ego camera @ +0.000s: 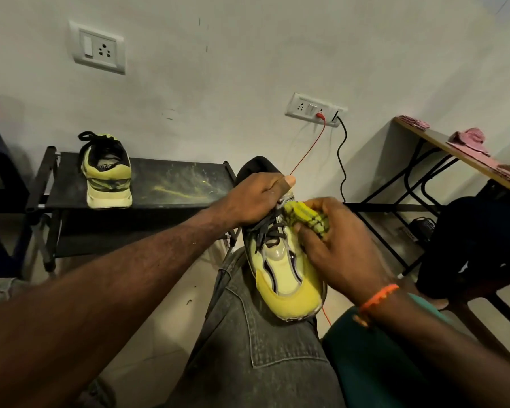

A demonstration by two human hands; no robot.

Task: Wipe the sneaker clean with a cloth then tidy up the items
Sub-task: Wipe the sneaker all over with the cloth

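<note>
- Sneaker resting on a knee in grey jeans, toe toward the camera, heel toward the wall; yellow upper with dark laces hanging loose over the tongue.
- Left hand clamped over the collar and tongue end of the sneaker, fingers curled round it, thumb stretched along the top edge.
- Right hand gripping a bunched yellow cloth with dark markings, pressed against the right side of the sneaker just beside the laces; orange band on that wrist.
- Second sneaker standing on the top shelf of a black shoe rack, heel facing the camera, well apart from the one on the knee; yellowish dusty streaks across the bare part of the shelf.
- Two socket plates on the wall, the lower one with a red wire and a black cable hanging from it.
- At the right, a worktop carrying pink cloths; under it a dark shape, possibly a bag, too shadowed to tell.
</note>
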